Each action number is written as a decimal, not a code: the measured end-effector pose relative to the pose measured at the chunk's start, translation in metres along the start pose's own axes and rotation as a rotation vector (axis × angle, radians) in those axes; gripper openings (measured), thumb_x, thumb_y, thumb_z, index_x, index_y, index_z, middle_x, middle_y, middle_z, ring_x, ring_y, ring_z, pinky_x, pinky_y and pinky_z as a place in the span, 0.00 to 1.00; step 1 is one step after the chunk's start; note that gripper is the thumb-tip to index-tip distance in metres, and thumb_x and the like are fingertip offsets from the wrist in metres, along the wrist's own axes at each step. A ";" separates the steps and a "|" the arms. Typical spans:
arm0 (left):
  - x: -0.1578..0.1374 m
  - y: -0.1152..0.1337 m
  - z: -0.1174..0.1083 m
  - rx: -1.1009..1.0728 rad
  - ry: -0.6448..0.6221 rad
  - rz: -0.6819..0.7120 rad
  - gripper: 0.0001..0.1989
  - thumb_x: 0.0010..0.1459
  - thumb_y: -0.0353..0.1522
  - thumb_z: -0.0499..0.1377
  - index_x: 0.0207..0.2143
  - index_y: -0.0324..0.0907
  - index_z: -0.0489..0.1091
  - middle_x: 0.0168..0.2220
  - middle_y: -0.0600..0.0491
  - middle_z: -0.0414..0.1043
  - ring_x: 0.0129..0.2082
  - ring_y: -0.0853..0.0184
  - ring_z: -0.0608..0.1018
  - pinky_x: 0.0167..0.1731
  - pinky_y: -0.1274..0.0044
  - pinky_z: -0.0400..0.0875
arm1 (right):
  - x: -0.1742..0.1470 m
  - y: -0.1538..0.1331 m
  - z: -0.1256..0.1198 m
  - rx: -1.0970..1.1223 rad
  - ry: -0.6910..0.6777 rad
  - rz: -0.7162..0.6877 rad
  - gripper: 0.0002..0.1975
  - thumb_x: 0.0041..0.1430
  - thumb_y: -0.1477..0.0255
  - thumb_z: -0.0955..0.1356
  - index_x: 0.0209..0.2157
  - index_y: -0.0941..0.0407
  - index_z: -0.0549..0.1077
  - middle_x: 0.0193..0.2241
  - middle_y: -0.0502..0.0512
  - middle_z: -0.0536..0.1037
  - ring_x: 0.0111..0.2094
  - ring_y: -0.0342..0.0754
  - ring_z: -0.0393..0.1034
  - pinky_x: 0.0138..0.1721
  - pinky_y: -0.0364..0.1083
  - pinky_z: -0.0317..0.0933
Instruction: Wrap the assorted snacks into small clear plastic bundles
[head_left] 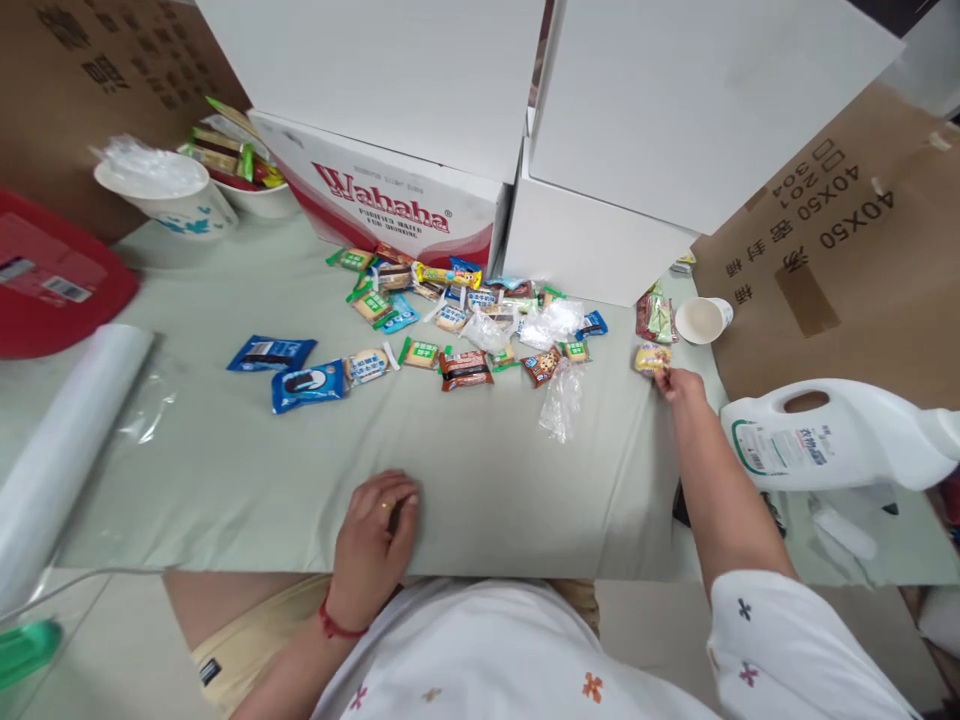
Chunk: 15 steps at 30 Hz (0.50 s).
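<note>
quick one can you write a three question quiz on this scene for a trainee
1. Which hand holds the yellow packet near the paper cup?
2. True or false: the left hand is lifting a blue packet.
3. Fill in: the large red word on the printed box is ____.

Key:
1. The right hand.
2. False; it rests on the tablecloth.
3. Wahaha.

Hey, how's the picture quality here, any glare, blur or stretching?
In the head view, bright glints fleck the clear wrapper; the yellow packet at the right hand looks soft, its print unreadable; also in the head view, the white jug near the edge looks stretched, and shadows are soft.
</note>
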<state>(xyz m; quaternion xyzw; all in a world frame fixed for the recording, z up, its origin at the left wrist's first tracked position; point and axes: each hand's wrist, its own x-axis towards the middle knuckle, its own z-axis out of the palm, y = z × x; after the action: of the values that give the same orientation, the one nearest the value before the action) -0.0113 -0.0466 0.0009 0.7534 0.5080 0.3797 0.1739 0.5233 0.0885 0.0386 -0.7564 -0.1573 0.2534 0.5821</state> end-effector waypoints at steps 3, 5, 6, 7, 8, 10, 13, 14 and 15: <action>0.001 0.007 0.005 0.024 -0.008 0.066 0.06 0.63 0.26 0.56 0.41 0.44 0.71 0.39 0.47 0.76 0.46 0.58 0.77 0.48 0.63 0.73 | 0.044 -0.023 0.030 0.035 0.080 0.110 0.19 0.68 0.64 0.68 0.57 0.57 0.70 0.54 0.60 0.73 0.50 0.53 0.73 0.50 0.57 0.71; 0.002 0.010 0.007 0.031 -0.013 0.083 0.07 0.63 0.26 0.56 0.40 0.44 0.72 0.38 0.48 0.76 0.46 0.58 0.77 0.47 0.64 0.73 | 0.065 -0.039 0.047 0.072 0.103 0.118 0.19 0.70 0.64 0.67 0.57 0.58 0.70 0.54 0.61 0.73 0.50 0.53 0.73 0.50 0.57 0.70; 0.003 0.011 0.007 0.028 -0.014 0.084 0.07 0.63 0.25 0.57 0.40 0.44 0.72 0.38 0.48 0.76 0.46 0.58 0.77 0.47 0.64 0.73 | 0.073 -0.046 0.054 0.091 0.106 0.108 0.18 0.70 0.64 0.67 0.57 0.58 0.70 0.54 0.61 0.73 0.50 0.53 0.73 0.50 0.57 0.70; 0.003 0.011 0.007 0.022 -0.013 0.080 0.08 0.62 0.25 0.57 0.40 0.44 0.72 0.38 0.48 0.76 0.46 0.58 0.77 0.47 0.65 0.74 | 0.079 -0.053 0.060 0.109 0.106 0.092 0.19 0.69 0.64 0.67 0.57 0.58 0.70 0.54 0.60 0.73 0.51 0.53 0.72 0.50 0.57 0.70; 0.003 0.012 0.006 0.015 -0.008 0.075 0.08 0.62 0.25 0.57 0.40 0.44 0.73 0.38 0.48 0.76 0.45 0.58 0.77 0.47 0.65 0.74 | 0.081 -0.059 0.066 0.125 0.104 0.070 0.19 0.69 0.63 0.68 0.57 0.57 0.70 0.55 0.60 0.73 0.51 0.53 0.72 0.50 0.57 0.71; 0.002 0.012 0.005 0.003 0.004 0.063 0.08 0.62 0.25 0.57 0.40 0.44 0.73 0.37 0.48 0.77 0.45 0.59 0.77 0.46 0.65 0.74 | 0.078 -0.066 0.074 0.153 0.106 0.010 0.18 0.70 0.66 0.66 0.57 0.58 0.69 0.53 0.61 0.73 0.47 0.49 0.74 0.48 0.53 0.71; 0.000 0.013 0.004 -0.003 0.017 0.059 0.08 0.62 0.25 0.57 0.39 0.44 0.73 0.37 0.49 0.76 0.45 0.59 0.77 0.47 0.66 0.74 | 0.050 -0.059 0.076 0.184 0.110 -0.105 0.15 0.72 0.73 0.59 0.53 0.63 0.69 0.43 0.59 0.75 0.33 0.38 0.73 0.37 0.42 0.68; -0.001 0.013 0.004 -0.007 0.018 0.062 0.08 0.62 0.25 0.57 0.39 0.44 0.73 0.37 0.49 0.76 0.45 0.59 0.77 0.47 0.66 0.74 | 0.034 -0.052 0.073 0.184 0.096 -0.142 0.13 0.70 0.74 0.60 0.50 0.62 0.71 0.38 0.55 0.75 0.28 0.36 0.70 0.32 0.40 0.66; -0.001 0.013 0.004 -0.012 0.018 0.065 0.08 0.62 0.25 0.57 0.39 0.43 0.73 0.37 0.49 0.76 0.45 0.60 0.77 0.47 0.66 0.74 | 0.016 -0.042 0.069 0.167 0.062 -0.180 0.10 0.67 0.73 0.63 0.45 0.61 0.72 0.33 0.52 0.75 0.24 0.36 0.67 0.27 0.38 0.63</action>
<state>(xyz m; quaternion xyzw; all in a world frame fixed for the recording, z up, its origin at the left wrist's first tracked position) -0.0002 -0.0527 0.0057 0.7651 0.4825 0.3947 0.1615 0.5000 0.1642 0.0622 -0.6959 -0.1846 0.1888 0.6678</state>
